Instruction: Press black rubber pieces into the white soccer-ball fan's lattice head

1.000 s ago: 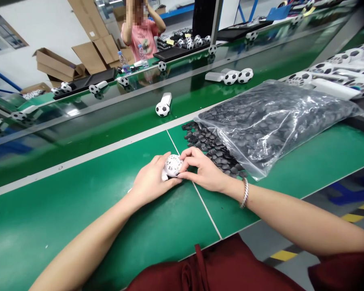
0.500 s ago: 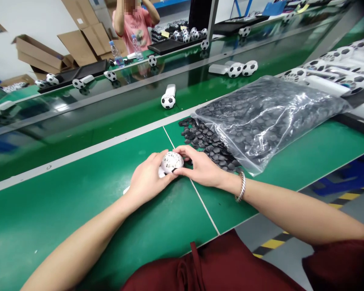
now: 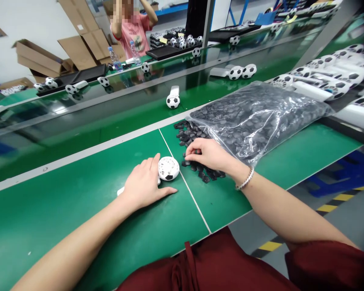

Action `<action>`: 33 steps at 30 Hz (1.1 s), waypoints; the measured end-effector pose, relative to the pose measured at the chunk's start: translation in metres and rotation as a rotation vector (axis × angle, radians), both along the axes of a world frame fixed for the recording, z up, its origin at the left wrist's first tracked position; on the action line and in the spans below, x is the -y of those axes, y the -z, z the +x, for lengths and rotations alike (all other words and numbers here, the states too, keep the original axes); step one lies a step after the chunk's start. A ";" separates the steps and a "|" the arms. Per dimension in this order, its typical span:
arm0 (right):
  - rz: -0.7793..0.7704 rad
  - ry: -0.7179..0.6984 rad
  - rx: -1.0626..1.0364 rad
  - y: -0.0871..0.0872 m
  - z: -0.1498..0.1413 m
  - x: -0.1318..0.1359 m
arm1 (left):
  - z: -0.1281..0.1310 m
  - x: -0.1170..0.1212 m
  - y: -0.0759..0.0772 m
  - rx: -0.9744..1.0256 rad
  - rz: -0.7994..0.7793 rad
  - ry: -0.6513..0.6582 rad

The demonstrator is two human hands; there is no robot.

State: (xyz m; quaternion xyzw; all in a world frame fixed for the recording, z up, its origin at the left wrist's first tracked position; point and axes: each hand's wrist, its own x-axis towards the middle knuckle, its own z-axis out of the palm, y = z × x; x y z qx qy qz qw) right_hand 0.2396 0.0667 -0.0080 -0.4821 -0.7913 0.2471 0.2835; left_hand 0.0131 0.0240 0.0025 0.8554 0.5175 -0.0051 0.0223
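My left hand rests on the green table and holds a white football-shaped hand fan, whose round head shows one black patch near the bottom. My right hand lies on the loose pile of small black hexagon pieces, fingertips pinching at one piece. The pieces spill from a clear plastic bag full of the same black pieces.
A conveyor belt runs behind the table with finished football fans on it, one close by. White fan parts lie in a tray at the right. A person in a pink shirt stands across the line beside cardboard boxes.
My right hand has left the fan and moved right onto the pile of black pieces. My left hand has lowered the fan onto the table.
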 end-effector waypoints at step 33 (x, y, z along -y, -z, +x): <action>0.181 -0.202 -0.098 -0.004 -0.023 0.020 | -0.011 -0.001 -0.009 0.204 -0.042 -0.012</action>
